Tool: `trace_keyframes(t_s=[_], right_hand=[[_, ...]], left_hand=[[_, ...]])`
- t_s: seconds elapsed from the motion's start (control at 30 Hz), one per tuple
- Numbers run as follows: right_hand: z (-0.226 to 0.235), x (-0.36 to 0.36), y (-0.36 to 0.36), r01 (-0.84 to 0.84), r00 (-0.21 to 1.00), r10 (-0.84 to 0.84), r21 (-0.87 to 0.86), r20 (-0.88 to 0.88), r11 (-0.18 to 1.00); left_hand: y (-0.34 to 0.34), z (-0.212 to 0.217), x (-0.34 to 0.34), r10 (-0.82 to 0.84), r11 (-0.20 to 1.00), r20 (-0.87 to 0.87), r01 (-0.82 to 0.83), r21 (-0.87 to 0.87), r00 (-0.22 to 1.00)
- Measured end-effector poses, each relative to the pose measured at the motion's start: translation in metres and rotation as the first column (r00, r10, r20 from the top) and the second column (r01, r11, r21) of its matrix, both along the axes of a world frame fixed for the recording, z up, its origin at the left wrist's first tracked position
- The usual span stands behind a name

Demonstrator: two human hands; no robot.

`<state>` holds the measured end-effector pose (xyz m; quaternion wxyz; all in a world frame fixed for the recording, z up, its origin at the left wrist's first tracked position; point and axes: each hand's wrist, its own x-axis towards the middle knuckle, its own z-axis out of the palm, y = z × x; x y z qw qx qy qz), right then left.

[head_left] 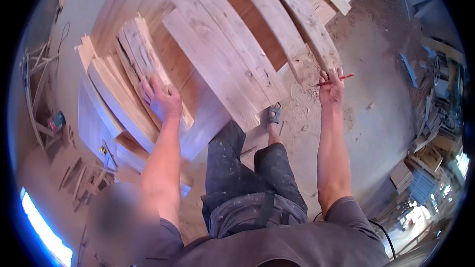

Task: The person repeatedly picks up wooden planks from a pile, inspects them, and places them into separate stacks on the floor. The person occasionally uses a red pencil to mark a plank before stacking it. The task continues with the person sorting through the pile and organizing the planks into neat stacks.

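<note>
The fingers of the left hand (159, 98) lie spread and flat, palm down, on a pale, rough-sawn short wooden board (148, 66) at about ten o'clock from the person's body; they press on it and are not closed around it. That board's long axis runs from about five o'clock up to eleven o'clock, and the hand rests on its near end, so most of its length stretches away beyond the fingertips. It tops a fanned stack of similar pale boards (111, 96) to its left.

The right hand (331, 89), well apart at about one o'clock, is curled shut around a thin red pencil (332, 81) that sticks out toward three o'clock. Its fingertips touch the near end of a long, light-coloured plank (302, 22). Between the hands lie wider pale planks (222, 59), side by side, slanting the same way. Beneath them is a dusty concrete floor (376, 118), and a foot in a grey sandal (274, 114) stands on it.
</note>
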<state>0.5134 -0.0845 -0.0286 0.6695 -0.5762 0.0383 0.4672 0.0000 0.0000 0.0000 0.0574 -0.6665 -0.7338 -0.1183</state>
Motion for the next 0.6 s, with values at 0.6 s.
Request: trace_keyframes(t_s=[0.6], right_hand=[[0.028,-0.154,-0.038,-0.193,0.934,0.118,-0.202,-0.337,0.96]], left_hand=[[0.002,0.007,0.001,0.06,0.997,0.008,-0.059,-0.046,0.998]])
